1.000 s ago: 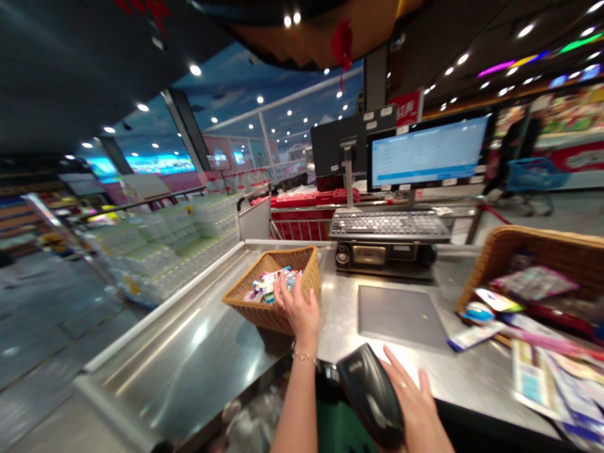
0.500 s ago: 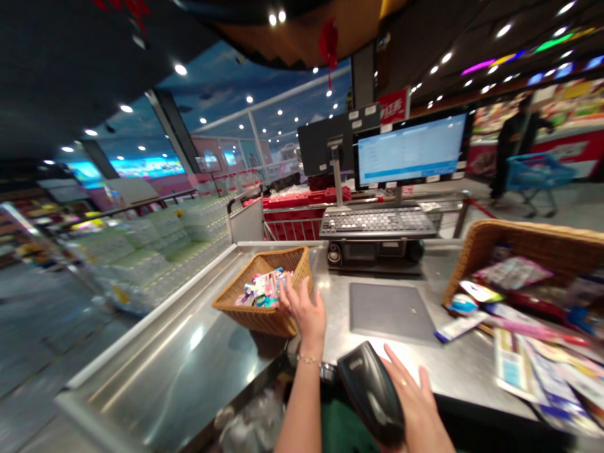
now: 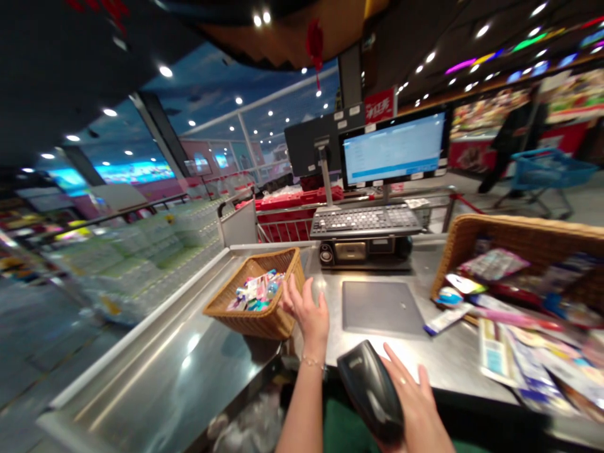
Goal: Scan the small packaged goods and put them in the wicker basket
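Observation:
My left hand (image 3: 309, 314) is held with its fingers spread at the right edge of a small wicker basket (image 3: 278, 324). Its fingertips overlap the rim, and I cannot tell whether they touch it. Inside the basket lie several small colourful packages (image 3: 257, 292). My right hand (image 3: 413, 396) holds a black handheld barcode scanner (image 3: 370, 390) over the counter's front edge; some of its fingers stretch out beside the scanner, and its grip is partly hidden.
A larger wicker basket (image 3: 519, 223) lies at the right, with packaged goods (image 3: 514, 358) spilling onto the metal counter (image 3: 325, 289). A grey pad (image 3: 382, 307) lies mid-counter. Behind stand a keyboard (image 3: 365, 219) and a lit monitor (image 3: 394, 151). A person (image 3: 512, 138) is near a blue cart (image 3: 552, 170).
My view has turned slightly right, so the counter and screens sit further left. My left hand sits a little further right relative to the small basket. The scanner stays in my right hand.

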The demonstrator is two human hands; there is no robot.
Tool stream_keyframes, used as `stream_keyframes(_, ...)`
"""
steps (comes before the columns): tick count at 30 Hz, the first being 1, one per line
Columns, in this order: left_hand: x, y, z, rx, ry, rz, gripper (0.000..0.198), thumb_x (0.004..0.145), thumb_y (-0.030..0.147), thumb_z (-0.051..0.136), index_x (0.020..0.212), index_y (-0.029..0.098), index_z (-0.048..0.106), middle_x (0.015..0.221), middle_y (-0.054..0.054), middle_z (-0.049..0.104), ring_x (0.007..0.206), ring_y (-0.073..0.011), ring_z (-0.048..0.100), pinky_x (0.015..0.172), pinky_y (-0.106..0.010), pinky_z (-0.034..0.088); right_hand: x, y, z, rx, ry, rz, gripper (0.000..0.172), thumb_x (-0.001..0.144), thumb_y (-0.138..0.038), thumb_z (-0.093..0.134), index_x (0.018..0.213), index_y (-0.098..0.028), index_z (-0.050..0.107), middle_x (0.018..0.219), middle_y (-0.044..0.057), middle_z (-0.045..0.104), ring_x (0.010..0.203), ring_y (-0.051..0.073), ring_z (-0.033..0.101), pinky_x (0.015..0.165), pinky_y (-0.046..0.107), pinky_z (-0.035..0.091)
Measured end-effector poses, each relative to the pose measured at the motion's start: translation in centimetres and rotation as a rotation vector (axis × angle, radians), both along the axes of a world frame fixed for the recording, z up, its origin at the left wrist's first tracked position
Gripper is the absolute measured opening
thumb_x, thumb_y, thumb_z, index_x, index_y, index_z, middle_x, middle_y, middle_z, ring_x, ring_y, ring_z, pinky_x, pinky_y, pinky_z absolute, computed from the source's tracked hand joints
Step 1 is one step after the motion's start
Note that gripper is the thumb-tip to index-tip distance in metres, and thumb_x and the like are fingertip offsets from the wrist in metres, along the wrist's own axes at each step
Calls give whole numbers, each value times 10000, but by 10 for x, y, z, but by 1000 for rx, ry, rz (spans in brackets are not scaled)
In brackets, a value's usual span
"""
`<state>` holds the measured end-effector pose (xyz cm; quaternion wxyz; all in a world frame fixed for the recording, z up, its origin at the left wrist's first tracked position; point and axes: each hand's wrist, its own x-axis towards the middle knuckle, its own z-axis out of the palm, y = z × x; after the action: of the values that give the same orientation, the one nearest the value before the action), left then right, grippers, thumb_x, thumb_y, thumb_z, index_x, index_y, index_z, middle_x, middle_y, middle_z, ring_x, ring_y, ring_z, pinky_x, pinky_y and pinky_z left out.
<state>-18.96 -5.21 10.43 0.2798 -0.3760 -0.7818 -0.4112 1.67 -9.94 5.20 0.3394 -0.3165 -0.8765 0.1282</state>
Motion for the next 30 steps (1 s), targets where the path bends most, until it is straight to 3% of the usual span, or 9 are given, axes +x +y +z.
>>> stream_keyframes(5, 12, 6, 1, -21, -21, -36, 303, 866, 211, 560, 1151, 179, 660, 1486, -179, 409, 1446, -354, 249, 1144, -629, 230, 6, 0, 4, 14, 10, -24, 521, 749, -195, 421, 1262, -131, 485, 1386, 196, 561, 1436, 375, 323, 1113, 716, 164)
stream_keyframes(17, 41, 22, -2, -49, -80, -128, 318, 851, 199, 572, 1158, 208, 653, 1495, -156, 415, 1448, -347, 255, 1134, -655, 218, 21, 2, 17, 29, 76, -96, 497, 808, -212, 393, 1304, -179, 373, 1318, 169, 603, 1351, 448, 428, 1004, 770, 248)
stream_keyframes(30, 68, 33, -11, -95, -112, -219, 318, 852, 201, 572, 1158, 218, 657, 1495, -154, 411, 1446, -351, 258, 1120, -679, 213, 33, 2, 17, 30, 86, -179, 536, 752, -175, 403, 1287, -167, 420, 1308, 178, 612, 1343, 425, 450, 1031, 734, 252)
